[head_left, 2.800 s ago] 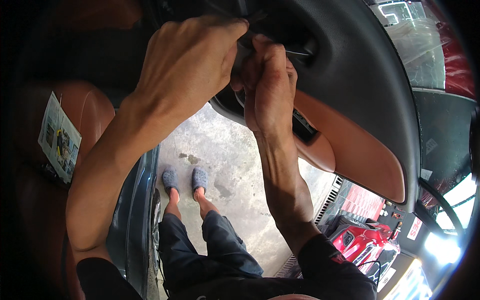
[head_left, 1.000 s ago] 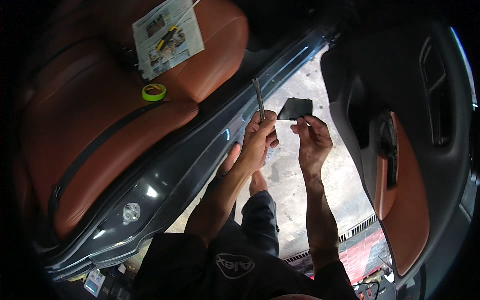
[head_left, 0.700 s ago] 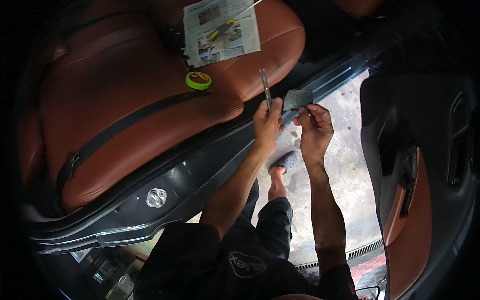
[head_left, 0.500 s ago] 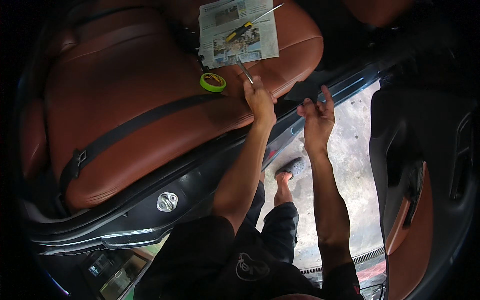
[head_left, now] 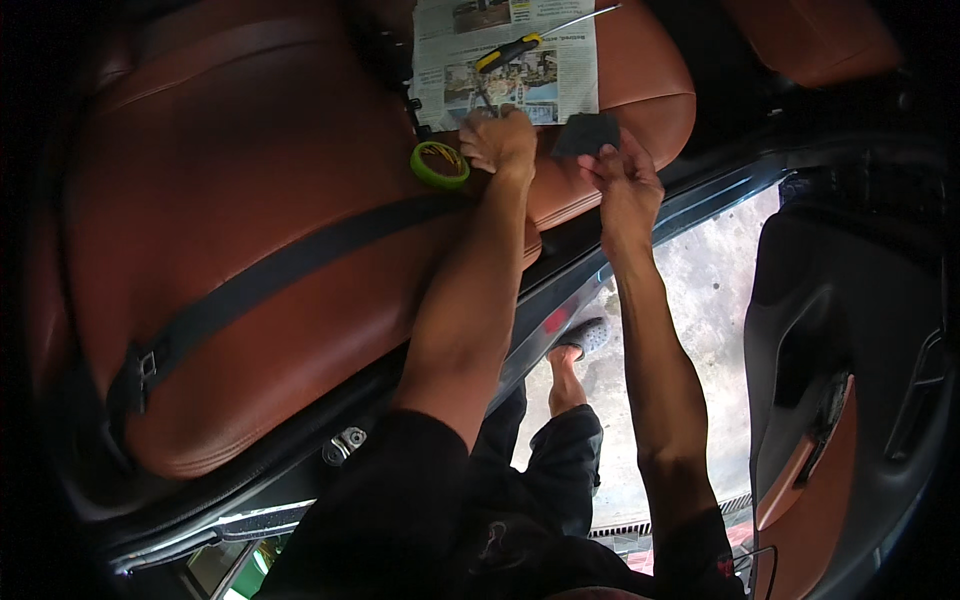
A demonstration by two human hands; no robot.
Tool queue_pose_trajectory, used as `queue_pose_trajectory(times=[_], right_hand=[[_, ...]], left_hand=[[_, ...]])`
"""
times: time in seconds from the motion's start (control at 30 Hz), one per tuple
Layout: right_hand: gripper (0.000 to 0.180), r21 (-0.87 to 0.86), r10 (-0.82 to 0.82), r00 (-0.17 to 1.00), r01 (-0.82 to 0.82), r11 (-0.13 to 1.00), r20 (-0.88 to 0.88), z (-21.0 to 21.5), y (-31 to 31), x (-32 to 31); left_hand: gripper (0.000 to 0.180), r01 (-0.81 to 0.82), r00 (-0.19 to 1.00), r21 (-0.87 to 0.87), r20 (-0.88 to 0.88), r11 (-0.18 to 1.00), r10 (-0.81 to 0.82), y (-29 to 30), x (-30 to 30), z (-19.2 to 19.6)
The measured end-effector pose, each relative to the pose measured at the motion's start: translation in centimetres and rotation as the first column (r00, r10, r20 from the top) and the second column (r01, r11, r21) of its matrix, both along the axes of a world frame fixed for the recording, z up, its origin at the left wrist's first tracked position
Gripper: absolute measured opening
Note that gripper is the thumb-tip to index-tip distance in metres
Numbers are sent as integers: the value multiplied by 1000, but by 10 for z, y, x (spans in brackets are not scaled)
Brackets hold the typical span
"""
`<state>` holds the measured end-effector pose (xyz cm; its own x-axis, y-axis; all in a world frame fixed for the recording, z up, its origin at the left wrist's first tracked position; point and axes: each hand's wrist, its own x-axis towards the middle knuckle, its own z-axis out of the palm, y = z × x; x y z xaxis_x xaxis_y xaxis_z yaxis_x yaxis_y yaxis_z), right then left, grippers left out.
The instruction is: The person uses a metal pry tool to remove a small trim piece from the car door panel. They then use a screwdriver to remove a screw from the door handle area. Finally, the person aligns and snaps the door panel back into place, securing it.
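Observation:
My left hand (head_left: 500,140) is over the lower edge of a newspaper sheet (head_left: 436,62) on the brown seat. Its fingers are curled, and a slim metal tool (head_left: 487,99) pokes out beyond them; the rest is hidden. Between the thumb and fingers of my right hand (head_left: 628,185) is a small dark flat piece (head_left: 588,134), held above the seat's front part. A screwdriver (head_left: 510,53) with a yellow and black handle lies on the newspaper. Close to my left hand, a roll of green tape (head_left: 440,166) rests on the seat.
A black seat belt (head_left: 300,252) crosses the brown leather seat (head_left: 230,170). Along the seat's side runs the door sill (head_left: 715,195). On the right stands the open car door (head_left: 850,260), with concrete floor (head_left: 690,330) below.
My left hand has moved up to the newspaper, tool with it. My right hand has risen over the seat, and a dark flat piece now shows in it. The view has shifted slightly.

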<state>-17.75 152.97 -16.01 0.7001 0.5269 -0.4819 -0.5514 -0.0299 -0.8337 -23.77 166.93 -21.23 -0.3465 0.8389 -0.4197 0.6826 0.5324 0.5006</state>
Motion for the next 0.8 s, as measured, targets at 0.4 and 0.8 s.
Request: queue_pose_trajectory(times=[0.4,0.8], right_hand=[[33,-242,223,873,-125,962,433,-46,40,37],[32,-170,175,854,-103,980,491,-85,31,39]], left_hand=[[32,-343,826,423,560,839,56,9,9,-12],[21,937,9,-97,-954,337,-300,264,-75,-40]])
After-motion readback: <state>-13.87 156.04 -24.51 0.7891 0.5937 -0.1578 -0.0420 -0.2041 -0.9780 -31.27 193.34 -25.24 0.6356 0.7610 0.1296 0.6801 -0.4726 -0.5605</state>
